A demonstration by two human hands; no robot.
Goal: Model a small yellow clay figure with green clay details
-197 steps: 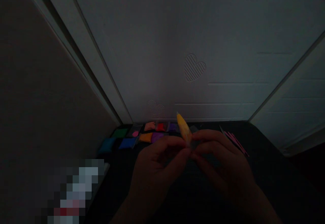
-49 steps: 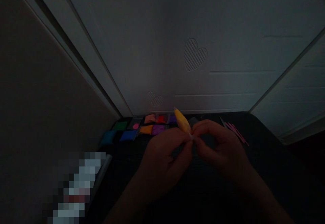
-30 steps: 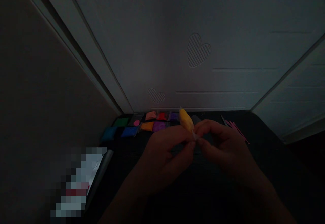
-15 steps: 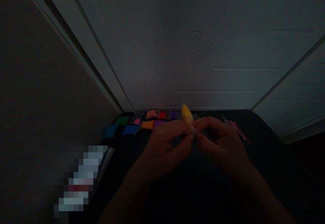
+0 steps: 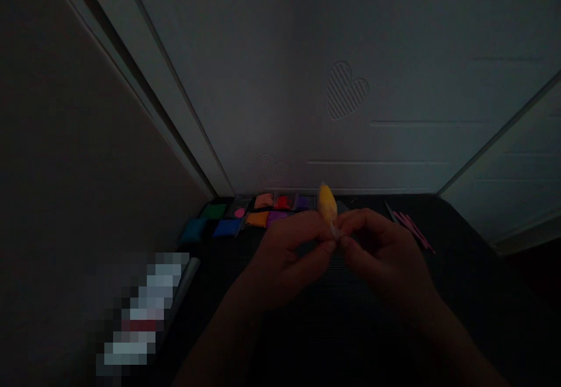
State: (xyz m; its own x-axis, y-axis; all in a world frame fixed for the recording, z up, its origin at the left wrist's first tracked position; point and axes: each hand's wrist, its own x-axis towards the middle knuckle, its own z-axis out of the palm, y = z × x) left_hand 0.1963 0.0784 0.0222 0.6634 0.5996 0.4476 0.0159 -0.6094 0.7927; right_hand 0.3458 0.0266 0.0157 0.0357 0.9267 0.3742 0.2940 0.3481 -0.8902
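Forearms (image 5: 223, 334) angled inward from the near side. My left hand (image 5: 289, 252) and right hand (image 5: 385, 252) both pinched the yellow packet's (image 5: 327, 201) clear tail, thumbs against curled fingers; packet stood nearly upright over the far table (image 5: 333, 334). Near-left pale object (image 5: 149, 299) was pixelated, writing unreadable.

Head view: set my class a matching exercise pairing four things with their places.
1. yellow packet
2. blue packet
3. pink sticks
4. larger heart

A. on the dark table, picture left
B. on the pale panel
C. on the dark table, picture right
D. held by the left hand and right hand

Pairs: 1-D; 2-A; 3-C; 4-B
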